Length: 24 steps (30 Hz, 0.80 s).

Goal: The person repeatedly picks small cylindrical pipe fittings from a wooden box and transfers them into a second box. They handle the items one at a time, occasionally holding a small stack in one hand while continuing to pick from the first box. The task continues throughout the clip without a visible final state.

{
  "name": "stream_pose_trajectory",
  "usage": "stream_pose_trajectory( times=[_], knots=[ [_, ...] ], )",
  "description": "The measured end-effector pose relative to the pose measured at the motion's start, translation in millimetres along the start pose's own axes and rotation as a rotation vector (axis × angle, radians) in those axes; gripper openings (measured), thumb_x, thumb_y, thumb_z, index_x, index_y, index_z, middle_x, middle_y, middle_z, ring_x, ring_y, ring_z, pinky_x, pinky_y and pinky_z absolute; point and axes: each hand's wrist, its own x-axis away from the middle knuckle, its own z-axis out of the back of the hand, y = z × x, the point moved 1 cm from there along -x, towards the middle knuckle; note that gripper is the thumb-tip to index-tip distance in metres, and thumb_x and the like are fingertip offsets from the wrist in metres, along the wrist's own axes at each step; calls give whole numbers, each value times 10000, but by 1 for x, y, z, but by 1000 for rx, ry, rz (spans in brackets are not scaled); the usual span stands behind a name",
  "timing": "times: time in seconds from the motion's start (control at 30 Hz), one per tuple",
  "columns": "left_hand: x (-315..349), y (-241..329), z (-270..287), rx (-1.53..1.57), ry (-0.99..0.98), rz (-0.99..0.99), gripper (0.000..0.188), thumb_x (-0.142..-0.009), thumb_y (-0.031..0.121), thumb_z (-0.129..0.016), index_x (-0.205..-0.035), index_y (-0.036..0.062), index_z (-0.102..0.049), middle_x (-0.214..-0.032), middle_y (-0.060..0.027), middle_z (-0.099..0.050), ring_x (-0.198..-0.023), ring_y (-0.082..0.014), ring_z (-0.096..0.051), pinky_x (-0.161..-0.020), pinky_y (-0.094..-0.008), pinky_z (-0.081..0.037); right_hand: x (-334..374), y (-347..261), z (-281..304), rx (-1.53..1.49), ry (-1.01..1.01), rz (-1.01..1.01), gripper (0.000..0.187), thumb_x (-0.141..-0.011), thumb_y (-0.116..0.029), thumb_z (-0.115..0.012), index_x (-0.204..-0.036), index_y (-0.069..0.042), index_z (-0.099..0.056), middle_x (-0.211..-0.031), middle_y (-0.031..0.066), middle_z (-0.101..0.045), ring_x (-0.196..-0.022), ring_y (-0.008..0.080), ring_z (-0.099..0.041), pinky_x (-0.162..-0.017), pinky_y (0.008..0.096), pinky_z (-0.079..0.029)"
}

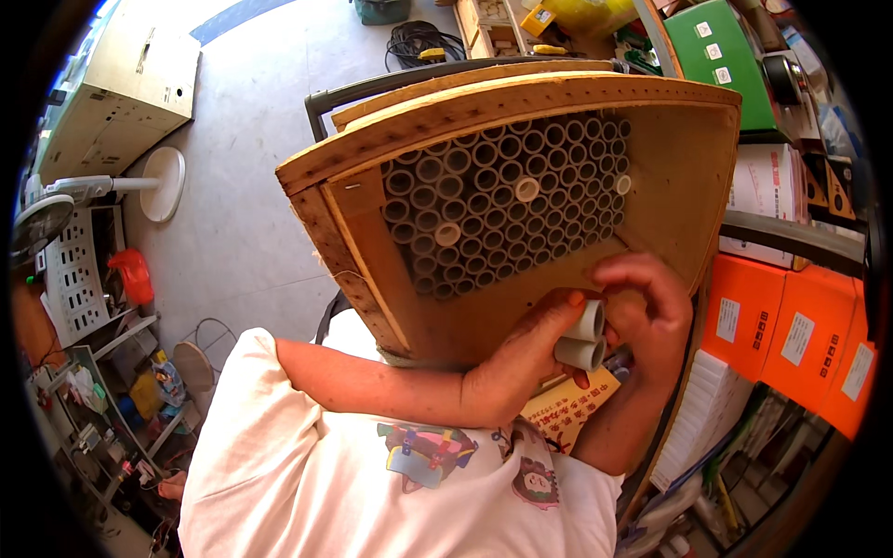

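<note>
Low and right of centre, my left hand (521, 358) grips two grey tubes (582, 337) side by side, ends outward; my right hand (651, 312) closes on them. The box (465, 279) tilts toward me, showing its stacked tubes (507, 200).

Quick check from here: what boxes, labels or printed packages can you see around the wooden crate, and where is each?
Orange boxes: right of the wooden crate, stacked, each with a white label.
Green box: upper right, small white stickers on top.
White printed carton: under the green box.
Yellow printed packet: below the left hand holding grey tubes.
</note>
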Motion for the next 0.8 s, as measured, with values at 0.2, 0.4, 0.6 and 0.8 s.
stream_pose_trajectory(
  times=[0.2, 0.4, 0.6, 0.8],
  knots=[
    [0, 1, -1, -32, 76, 47, 472, -964, 504, -371, -1188, 100, -471, -1014, -43, -571, -938, -125, -562, -674, -286, -499, 22, -8, -5, 199, -26, 137, 417, -676, -198, -771, -1028, -12, -645, -964, 103, -649, -925, 247, -600, -810, 329, -454],
    [0, 4, 0, -10, 4, 53, 484, -983, 494, -275, -1238, 121, -445, -1114, -56, -544, -975, -140, -540, -767, -347, -471, 10, -3, -1, 104, 173, 68, 362, -738, -150, -731, -1065, -28, -635, -982, 94, -652, -918, 196, -609, -813, 308, -468],
    [1, 4, 2, -41, -30, 45, 519, -988, 500, -247, -1247, 90, -432, -1107, -66, -543, -992, -146, -522, -778, -350, -461, -72, 22, -8, 194, 297, -7, 352, -788, -165, -702, -1110, -46, -624, -985, 93, -647, -923, 143, -607, -805, 272, -476],
    [1, 3, 0, 35, -21, 23, 479, -972, 492, -372, -1187, 74, -467, -1008, -51, -575, -926, -124, -527, -731, -313, -463, -138, 70, -23, 470, 361, 278, 365, -790, -183, -694, -1123, -56, -614, -992, 130, -649, -917, 271, -630, -787, 347, -489]
  ],
)
